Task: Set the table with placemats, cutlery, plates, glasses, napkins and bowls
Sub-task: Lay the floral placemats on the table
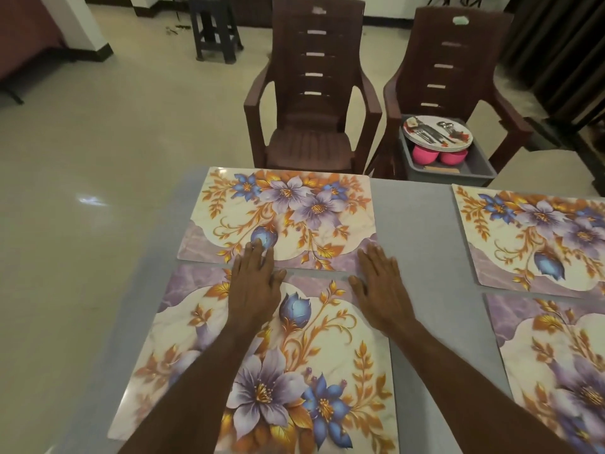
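Observation:
Several floral placemats lie on the grey table (412, 231). The far left placemat (294, 204) and the near left placemat (294, 371) meet at a seam in front of me. My left hand (255, 283) lies flat across that seam, fingertips on the far mat. My right hand (379, 280) lies flat on the seam at the mats' right edge, fingers straight. Two more placemats sit at the right, a far right placemat (537, 234) and a near right placemat (556, 371). A grey tub (481, 168) on the right chair holds stacked plates (458, 132) with cutlery (429, 129) on top and pink bowls (425, 154).
Two brown plastic chairs stand at the table's far edge, the left chair (307, 93) bare-seated, the right chair (455, 67) carrying the tub. A dark stool (214, 31) stands on the tiled floor farther back. The table's left edge drops to the floor.

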